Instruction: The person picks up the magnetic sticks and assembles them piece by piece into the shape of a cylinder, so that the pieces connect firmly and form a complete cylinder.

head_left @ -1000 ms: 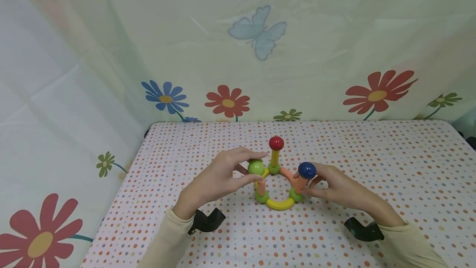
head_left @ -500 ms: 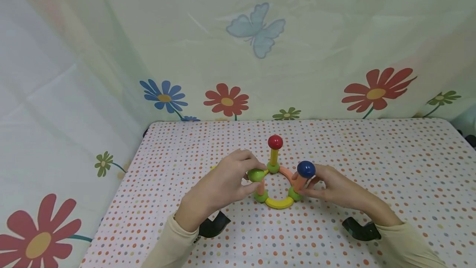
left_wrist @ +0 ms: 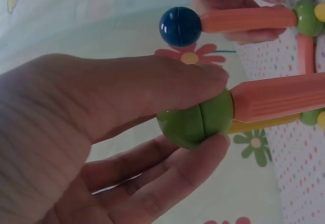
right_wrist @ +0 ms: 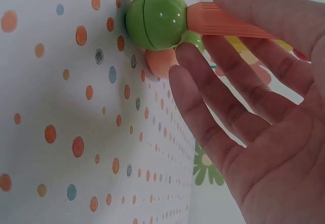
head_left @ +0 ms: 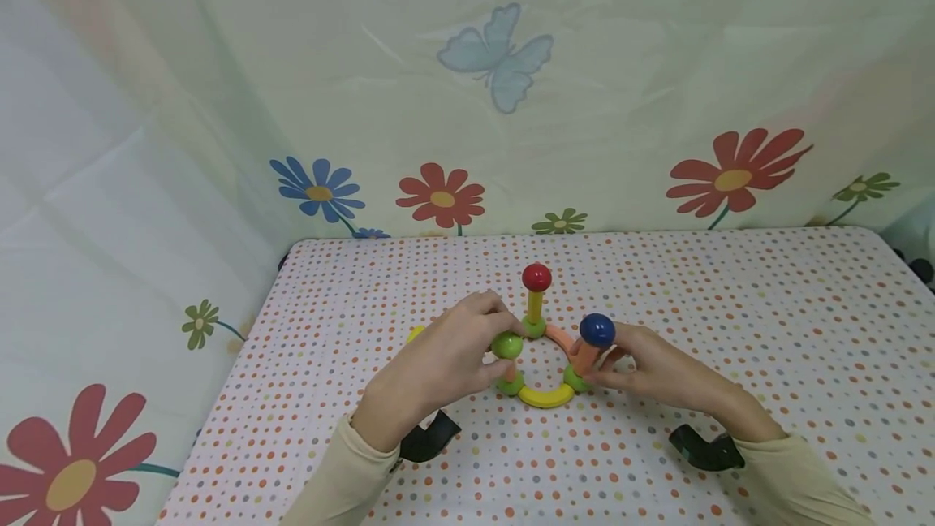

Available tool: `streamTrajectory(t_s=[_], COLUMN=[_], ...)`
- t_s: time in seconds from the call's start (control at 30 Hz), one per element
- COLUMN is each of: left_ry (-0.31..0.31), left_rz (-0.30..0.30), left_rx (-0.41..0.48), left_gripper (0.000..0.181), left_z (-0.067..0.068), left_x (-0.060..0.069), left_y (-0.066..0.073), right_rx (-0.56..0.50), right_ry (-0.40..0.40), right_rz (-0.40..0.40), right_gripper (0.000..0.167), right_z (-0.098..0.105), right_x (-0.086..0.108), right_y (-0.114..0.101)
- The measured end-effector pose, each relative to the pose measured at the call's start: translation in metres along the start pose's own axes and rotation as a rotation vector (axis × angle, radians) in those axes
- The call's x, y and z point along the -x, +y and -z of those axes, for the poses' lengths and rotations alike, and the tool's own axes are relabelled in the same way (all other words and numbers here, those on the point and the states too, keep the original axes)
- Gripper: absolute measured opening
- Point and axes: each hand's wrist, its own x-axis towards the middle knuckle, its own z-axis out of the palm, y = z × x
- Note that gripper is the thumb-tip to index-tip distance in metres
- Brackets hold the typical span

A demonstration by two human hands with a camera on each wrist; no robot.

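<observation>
My left hand (head_left: 451,351) pinches the green ball (left_wrist: 195,120) between thumb and fingers; that ball tops an upright orange rod (left_wrist: 279,97). With thumb and fingers, my right hand (head_left: 661,364) holds another orange rod (right_wrist: 223,22), which stands on a green ball (right_wrist: 156,20) and carries a blue ball (head_left: 596,330) on top. Both rods rise from a ring on the table, made of green balls joined by curved yellow (head_left: 545,397) and orange (head_left: 559,338) pieces. At the ring's back a yellow rod (head_left: 536,307) stands upright with a red ball (head_left: 536,278) on it.
Partly hidden behind my left hand, a yellow piece (head_left: 415,334) lies on the dotted table (head_left: 351,282). A printed curtain (head_left: 621,88) hangs behind the table and along its left side.
The left hand has closed in around the green ball and shifted slightly, uncovering a yellow piece behind it. My right hand keeps its hold on the orange rod.
</observation>
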Motion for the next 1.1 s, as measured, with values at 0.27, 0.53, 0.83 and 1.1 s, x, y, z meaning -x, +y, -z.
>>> streamTrajectory(t_s=[0.27,0.53,0.83,1.1], left_ry=[0.043,0.042,0.07,0.043], left_rz=[0.044,0.064,0.061,0.118], left_rx=[0.172,0.39,0.403,0.383], left_gripper=[0.055,0.044,0.033,0.041], left_z=[-0.01,-0.037,-0.042,-0.042], left_x=[0.002,0.0,-0.002,0.003], left_y=[-0.014,-0.037,-0.037,-0.04], right_rx=[0.021,0.047,0.083,0.118], right_ry=[0.031,0.075,0.099,0.044], right_rz=[0.03,0.059,0.118,0.072], right_gripper=[0.018,0.016,0.02,0.039], right_z=[-0.003,-0.006,-0.008,0.005], right_x=[-0.002,-0.001,-0.003,0.001], right_y=[-0.002,-0.001,-0.001,-0.005])
